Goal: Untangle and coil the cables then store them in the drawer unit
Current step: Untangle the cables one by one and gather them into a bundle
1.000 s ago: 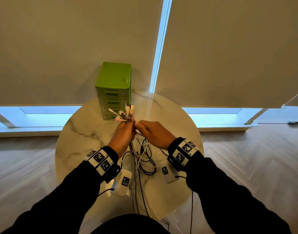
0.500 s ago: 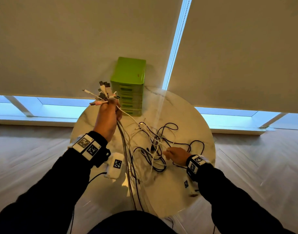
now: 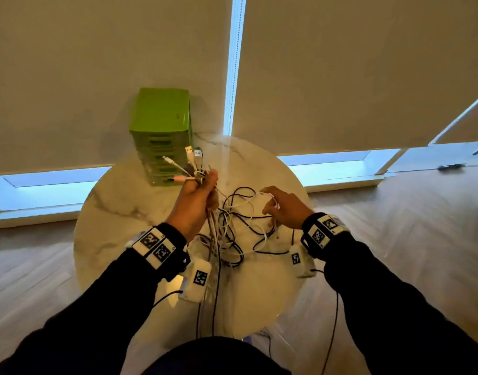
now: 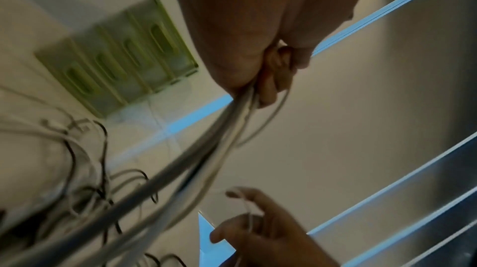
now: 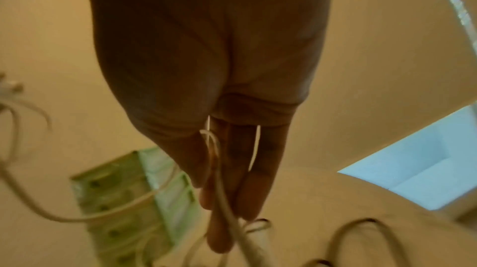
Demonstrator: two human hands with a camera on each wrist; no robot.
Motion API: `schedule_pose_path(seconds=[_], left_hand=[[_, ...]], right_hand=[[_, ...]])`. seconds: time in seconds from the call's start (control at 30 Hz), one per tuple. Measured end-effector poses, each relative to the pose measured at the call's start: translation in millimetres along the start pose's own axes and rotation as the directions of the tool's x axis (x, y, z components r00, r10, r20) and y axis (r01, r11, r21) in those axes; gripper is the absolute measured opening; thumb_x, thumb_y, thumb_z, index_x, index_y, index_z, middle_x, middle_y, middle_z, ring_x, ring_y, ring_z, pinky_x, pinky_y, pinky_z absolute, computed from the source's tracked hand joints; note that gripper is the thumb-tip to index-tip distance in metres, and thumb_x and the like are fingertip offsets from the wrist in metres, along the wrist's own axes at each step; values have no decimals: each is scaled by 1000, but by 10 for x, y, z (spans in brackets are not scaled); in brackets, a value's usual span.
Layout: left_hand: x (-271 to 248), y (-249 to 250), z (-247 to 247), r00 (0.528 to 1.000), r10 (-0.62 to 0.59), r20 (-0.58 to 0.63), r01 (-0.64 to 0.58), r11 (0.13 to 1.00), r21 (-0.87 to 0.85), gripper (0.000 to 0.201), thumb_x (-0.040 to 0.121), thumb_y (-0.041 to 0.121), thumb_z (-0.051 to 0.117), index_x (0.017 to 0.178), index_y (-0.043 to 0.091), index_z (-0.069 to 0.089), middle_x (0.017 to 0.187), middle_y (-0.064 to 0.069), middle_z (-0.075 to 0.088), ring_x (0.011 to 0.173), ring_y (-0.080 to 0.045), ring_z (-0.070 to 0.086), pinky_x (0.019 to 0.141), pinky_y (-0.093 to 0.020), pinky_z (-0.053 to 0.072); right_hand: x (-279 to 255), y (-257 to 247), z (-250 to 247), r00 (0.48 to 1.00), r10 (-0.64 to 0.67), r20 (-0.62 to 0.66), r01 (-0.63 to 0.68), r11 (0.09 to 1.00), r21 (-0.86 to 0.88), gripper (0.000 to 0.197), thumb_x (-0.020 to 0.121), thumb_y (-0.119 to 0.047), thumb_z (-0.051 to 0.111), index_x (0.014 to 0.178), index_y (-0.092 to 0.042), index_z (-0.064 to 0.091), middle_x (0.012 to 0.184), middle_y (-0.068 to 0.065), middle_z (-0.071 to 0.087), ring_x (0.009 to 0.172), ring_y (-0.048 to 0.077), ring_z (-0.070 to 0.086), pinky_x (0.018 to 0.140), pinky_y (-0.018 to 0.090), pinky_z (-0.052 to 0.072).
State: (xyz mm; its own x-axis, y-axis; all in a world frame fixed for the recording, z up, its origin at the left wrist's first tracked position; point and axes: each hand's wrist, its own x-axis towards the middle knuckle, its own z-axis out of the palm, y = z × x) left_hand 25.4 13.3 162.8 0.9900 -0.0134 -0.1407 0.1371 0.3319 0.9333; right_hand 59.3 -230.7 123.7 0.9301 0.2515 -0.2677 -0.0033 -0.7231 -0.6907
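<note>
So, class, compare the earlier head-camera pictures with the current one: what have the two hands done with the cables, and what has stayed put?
The right hand let go of the plug ends, dropped to the tangle on the table, and now lifts a white cable across its straight fingers. The left hand swung up and left, then came back toward the centre, still gripping the cable bundle. The green drawer unit stayed shut on the table.

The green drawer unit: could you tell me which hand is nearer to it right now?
Left. The left hand grips the cable ends right in front of the drawer unit; the right hand is farther to the right, over the cable tangle.
</note>
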Motion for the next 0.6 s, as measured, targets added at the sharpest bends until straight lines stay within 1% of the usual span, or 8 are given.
schedule_pose_path(seconds=[0.1, 0.17, 0.23, 0.3, 0.37, 0.43, 0.53, 0.6], left_hand=[[-84, -44, 400, 967, -35, 251, 48, 998, -47, 30, 106, 18, 43, 77, 17, 43, 56, 6, 27, 52, -11, 21, 51, -24, 20], [-102, -147, 621, 934, -67, 352, 79, 997, -20, 30, 106, 19, 43, 76, 18, 40, 55, 7, 27, 51, -10, 21, 50, -23, 21], [-103, -285, 833, 904, -104, 415, 110, 994, 12, 29, 105, 21, 45, 77, 19, 41, 58, 5, 25, 53, -12, 18, 49, -22, 22], [-102, -450, 1027, 883, -129, 450, 127, 991, 37, 28, 103, 24, 49, 77, 19, 43, 59, 4, 24, 56, -14, 16, 49, -23, 23], [-97, -588, 1168, 875, -137, 464, 109, 990, 87, 26, 98, 32, 54, 78, 17, 47, 57, 3, 27, 54, -14, 19, 50, -25, 25], [-78, -697, 1308, 863, -158, 481, 86, 982, 169, 32, 94, 40, 58, 86, 10, 52, 57, -1, 29, 53, -15, 24, 51, -27, 27], [-8, -782, 1425, 879, -181, 442, 73, 965, 251, 32, 101, 36, 55, 86, 9, 52, 57, -3, 30, 51, -15, 27, 50, -28, 30], [52, -791, 1455, 894, -203, 399, 97, 958, 272, 34, 105, 36, 49, 82, 10, 51, 55, -1, 32, 49, -13, 28, 49, -26, 32]], right_hand=[[-354, 485, -102, 993, 115, -28, -117, 985, -129, 39, 94, -9, 60, 129, -24, 53, 98, 4, 72, 70, 15, 72, 70, 23, 58], [-610, 703, -143, 984, 176, -25, -178, 970, -164, 37, 89, -11, 68, 123, -23, 62, 105, 2, 72, 86, 14, 69, 88, 31, 56], [-843, 818, -143, 977, 212, 10, -207, 964, -167, 42, 82, -20, 79, 120, -29, 65, 115, -4, 70, 107, 13, 63, 104, 40, 48], [-1027, 820, -132, 986, 169, 14, -163, 967, -194, 51, 79, -34, 82, 125, -37, 60, 129, -10, 62, 121, 11, 54, 111, 38, 37], [-1151, 713, -85, 996, 82, 21, -79, 990, -115, 58, 82, -42, 78, 134, -37, 53, 140, -9, 53, 126, 9, 47, 108, 31, 33], [-1245, 580, -47, 999, 45, -31, -45, 999, 3, 54, 89, -41, 72, 137, -27, 51, 137, -5, 55, 122, 8, 51, 102, 25, 38], [-1331, 507, -9, 983, 87, -160, -76, 994, 76, 32, 102, -45, 48, 120, -18, 53, 105, 2, 67, 89, 15, 64, 80, 29, 53], [-1408, 608, -33, 943, 150, -296, -116, 985, 131, 35, 105, -49, 34, 107, -17, 48, 87, 5, 64, 74, 20, 60, 70, 36, 49]])
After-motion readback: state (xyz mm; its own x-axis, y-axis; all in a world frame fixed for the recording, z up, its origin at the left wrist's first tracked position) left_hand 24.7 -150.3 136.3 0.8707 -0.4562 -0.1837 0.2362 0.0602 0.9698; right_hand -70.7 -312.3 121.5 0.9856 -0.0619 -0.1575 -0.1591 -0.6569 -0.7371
